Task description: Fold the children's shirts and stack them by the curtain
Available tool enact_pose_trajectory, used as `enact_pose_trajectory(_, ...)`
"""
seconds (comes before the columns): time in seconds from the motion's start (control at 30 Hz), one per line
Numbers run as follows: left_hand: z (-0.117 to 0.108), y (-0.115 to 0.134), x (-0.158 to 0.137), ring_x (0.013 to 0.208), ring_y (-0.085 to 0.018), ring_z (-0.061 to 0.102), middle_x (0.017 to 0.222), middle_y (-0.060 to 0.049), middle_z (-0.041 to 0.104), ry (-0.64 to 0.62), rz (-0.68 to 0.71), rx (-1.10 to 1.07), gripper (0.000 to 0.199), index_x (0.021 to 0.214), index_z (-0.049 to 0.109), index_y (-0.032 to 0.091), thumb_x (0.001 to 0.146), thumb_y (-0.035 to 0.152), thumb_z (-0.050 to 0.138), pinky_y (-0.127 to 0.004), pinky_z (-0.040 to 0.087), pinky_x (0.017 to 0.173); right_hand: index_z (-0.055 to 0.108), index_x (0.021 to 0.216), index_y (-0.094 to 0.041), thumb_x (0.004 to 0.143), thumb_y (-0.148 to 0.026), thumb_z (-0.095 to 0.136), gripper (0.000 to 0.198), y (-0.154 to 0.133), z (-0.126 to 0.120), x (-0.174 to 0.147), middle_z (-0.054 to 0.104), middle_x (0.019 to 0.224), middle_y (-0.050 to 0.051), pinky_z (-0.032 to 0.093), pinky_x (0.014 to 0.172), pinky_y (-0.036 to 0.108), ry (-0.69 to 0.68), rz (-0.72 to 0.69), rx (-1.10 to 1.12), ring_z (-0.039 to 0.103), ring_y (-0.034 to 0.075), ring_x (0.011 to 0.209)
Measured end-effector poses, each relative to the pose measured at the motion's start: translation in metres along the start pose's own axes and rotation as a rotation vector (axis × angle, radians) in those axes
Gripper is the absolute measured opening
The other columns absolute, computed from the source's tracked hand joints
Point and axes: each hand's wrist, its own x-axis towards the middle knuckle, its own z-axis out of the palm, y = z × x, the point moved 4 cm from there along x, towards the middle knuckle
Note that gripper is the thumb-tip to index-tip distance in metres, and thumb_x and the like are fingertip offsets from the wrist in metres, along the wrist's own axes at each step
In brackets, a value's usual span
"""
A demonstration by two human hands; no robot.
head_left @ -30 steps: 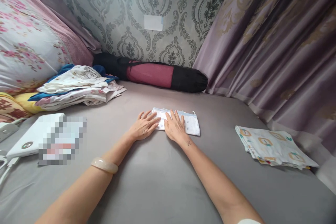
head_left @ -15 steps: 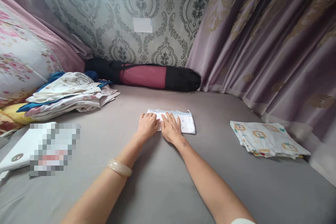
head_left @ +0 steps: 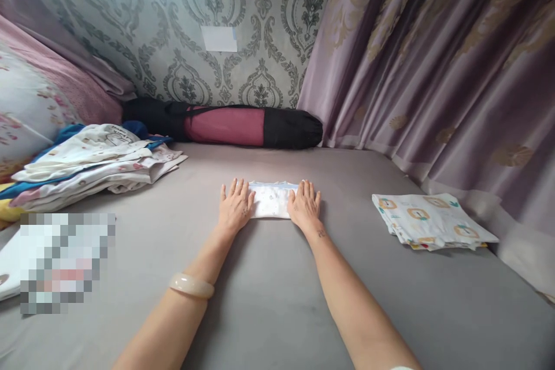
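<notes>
A small white folded cloth [head_left: 271, 201], with a light blue strip along its far edge and faint small prints, lies flat on the grey bed sheet [head_left: 264, 277]. On its left end rests my left hand [head_left: 235, 206], fingers stretched forward and palm down. My right hand [head_left: 304, 203] lies the same way over the right end, fingers spread. Both palms hide the cloth's two ends, while its middle shows between them. Neither hand grips it.
Folded printed fabric [head_left: 433, 221] lies to the right. At the left are piled clothes [head_left: 99, 156] and a white item [head_left: 11, 257] beside a blurred-out object [head_left: 69, 266]. A long black and red bag [head_left: 225, 125] lies along the wall; curtains [head_left: 411, 69] hang at right.
My hands have moved apart, from close together on the cloth's left and middle to its two ends. The view has shifted slightly to the right.
</notes>
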Motion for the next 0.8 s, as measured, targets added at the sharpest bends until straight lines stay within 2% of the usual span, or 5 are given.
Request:
enact_pose_trajectory(0.17, 0.013, -0.002, 0.0, 0.14, -0.035, 0.037, 0.148, -0.019, 0.045, -0.108, 0.02, 0.012, 0.055, 0.139, 0.048, 0.014, 0.098, 0.042, 0.024, -0.062, 0.024, 0.113, 0.029, 0.15, 0.0, 0.1, -0.037, 0.023, 0.062, 0.002, 0.006, 0.0, 0.025, 0.158, 0.018, 0.015, 0.117, 0.046, -0.047, 0.01, -0.023, 0.023, 0.029, 0.146)
enact_pose_trajectory(0.4, 0.009, -0.001, 0.001, 0.141, -0.034, 0.035, 0.15, -0.019, 0.043, -0.149, -0.001, 0.009, 0.053, 0.138, 0.049, 0.014, 0.099, 0.041, 0.026, -0.064, 0.023, 0.113, 0.03, 0.15, -0.001, 0.101, -0.036, 0.025, 0.061, 0.003, 0.007, 0.0, 0.025, 0.158, 0.018, 0.017, 0.116, 0.045, -0.046, 0.006, -0.038, 0.025, 0.029, 0.145)
enact_pose_trajectory(0.6, -0.005, 0.008, -0.001, 0.141, -0.032, 0.037, 0.145, -0.018, 0.05, -0.049, 0.029, 0.032, 0.048, 0.131, 0.055, 0.015, 0.099, 0.035, 0.026, -0.061, 0.018, 0.116, 0.035, 0.147, 0.0, 0.101, -0.034, 0.025, 0.059, -0.01, 0.001, -0.006, 0.027, 0.157, 0.019, 0.009, 0.118, 0.047, 0.007, -0.066, -0.031, 0.021, 0.029, 0.147)
enact_pose_trajectory(0.7, -0.011, 0.017, -0.002, 0.14, -0.03, 0.039, 0.142, -0.017, 0.053, 0.011, 0.077, 0.019, 0.049, 0.133, 0.054, 0.015, 0.1, 0.035, 0.024, -0.058, 0.016, 0.118, 0.033, 0.149, -0.001, 0.101, -0.035, 0.024, 0.059, -0.023, 0.001, -0.011, 0.029, 0.157, 0.017, 0.009, 0.119, 0.044, 0.001, -0.133, 0.021, 0.02, 0.027, 0.147)
enact_pose_trajectory(0.8, -0.007, 0.025, -0.004, 0.139, -0.029, 0.041, 0.141, -0.015, 0.054, 0.01, 0.125, 0.004, 0.05, 0.133, 0.054, 0.016, 0.1, 0.036, 0.023, -0.057, 0.017, 0.118, 0.03, 0.15, -0.003, 0.102, -0.036, 0.022, 0.06, -0.032, 0.005, -0.015, 0.028, 0.158, 0.016, 0.011, 0.119, 0.042, -0.027, -0.177, 0.067, 0.021, 0.025, 0.147)
